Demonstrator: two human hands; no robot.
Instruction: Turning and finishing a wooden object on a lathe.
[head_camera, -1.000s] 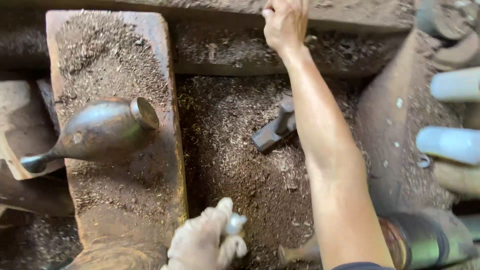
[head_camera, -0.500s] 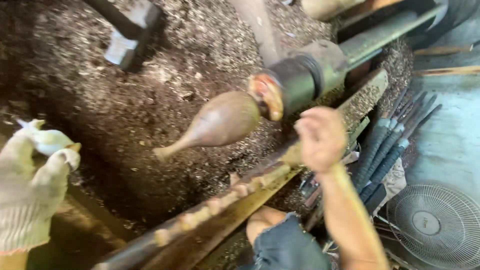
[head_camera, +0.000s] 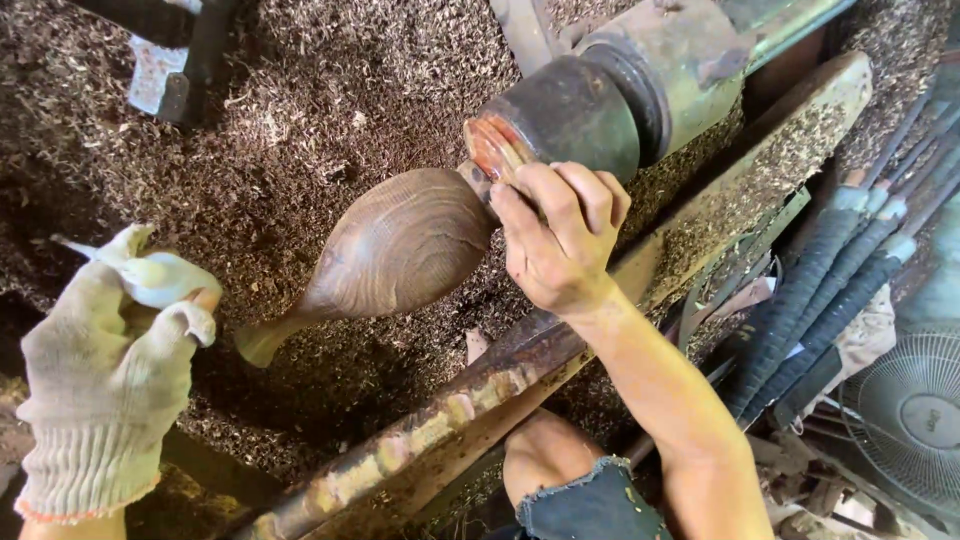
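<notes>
A dark turned wooden piece (head_camera: 395, 250), bulb-shaped with a thin pale tip at lower left, is mounted on a lathe chuck (head_camera: 570, 115). My right hand (head_camera: 555, 235) is bare and curled against the chuck's reddish face where the wood joins it. My left hand (head_camera: 110, 370) wears a dirty knit glove and is closed around a small pale yellow-white lump (head_camera: 160, 278), held apart from the wood at the far left.
Wood shavings (head_camera: 320, 90) cover the lathe bed. A rusty tool rest bar (head_camera: 450, 410) runs diagonally below the piece. Several long-handled turning tools (head_camera: 840, 260) lie at the right, with a fan (head_camera: 915, 410) at lower right. My knee (head_camera: 545, 460) shows below.
The view swung from a workbench with a loose piece to the lathe. My right hand has moved up against the chuck. My gloved left hand stays closed on the pale lump.
</notes>
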